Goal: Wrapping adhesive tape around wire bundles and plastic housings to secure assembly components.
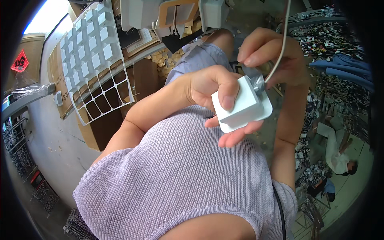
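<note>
A white square plastic housing (243, 100) with a wider flange sits in my left hand (214, 86). The thumb presses on its face and the fingers wrap beneath it. At its upper right corner is a shiny grey piece (258, 82), possibly tape or film. My right hand (278, 54) is closed beside that corner, its thumb and forefinger pinched together at the grey piece. What exactly lies between those fingertips is hard to make out. A thin white cable (284, 36) comes down from the top edge, passes in front of my right hand and meets the housing's corner.
At the left, a white grid sheet (99, 100) carries several pale square blocks (93, 43). White housings (138, 14) and an orange-brown frame (176, 12) stand at the back. A cardboard box (96, 130) is below. Bundled cables (332, 44) fill the right, with other people (340, 160) beyond.
</note>
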Available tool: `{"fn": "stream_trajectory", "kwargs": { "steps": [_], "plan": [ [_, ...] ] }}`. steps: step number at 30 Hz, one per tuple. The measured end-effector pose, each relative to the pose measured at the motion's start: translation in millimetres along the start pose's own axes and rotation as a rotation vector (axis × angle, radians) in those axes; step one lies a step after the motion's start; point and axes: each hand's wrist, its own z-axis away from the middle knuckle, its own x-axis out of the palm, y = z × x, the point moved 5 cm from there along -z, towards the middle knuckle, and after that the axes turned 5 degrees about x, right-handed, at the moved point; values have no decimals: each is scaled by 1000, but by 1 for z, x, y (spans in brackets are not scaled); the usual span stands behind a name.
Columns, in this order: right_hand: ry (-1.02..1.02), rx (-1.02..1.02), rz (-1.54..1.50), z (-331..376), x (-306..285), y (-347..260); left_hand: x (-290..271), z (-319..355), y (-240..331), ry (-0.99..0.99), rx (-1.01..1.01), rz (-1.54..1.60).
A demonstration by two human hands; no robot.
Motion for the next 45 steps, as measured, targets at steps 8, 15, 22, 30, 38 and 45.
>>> {"fn": "stream_trajectory", "kwargs": {
  "steps": [8, 15, 22, 30, 38, 45],
  "plan": [
    [109, 5, 277, -4, 5, -10, -3, 7, 6, 12, 22, 60],
    [100, 310, 567, -3, 8, -10, -18, 35, 21, 652, 117, -482],
    [275, 488, 907, 2, 16, -24, -20, 53, 42, 1118, 190, -1080],
    [871, 691, -227, 14, 52, -14, -17, 57, 57, 1569, 446, -2097],
    [602, 564, 59, 21, 11, -10, -14, 30, 23, 422, 204, -245],
    [31, 176, -43, -7, 1, 11, -3, 4, -4, -17, 42, 198]
  ]
}}
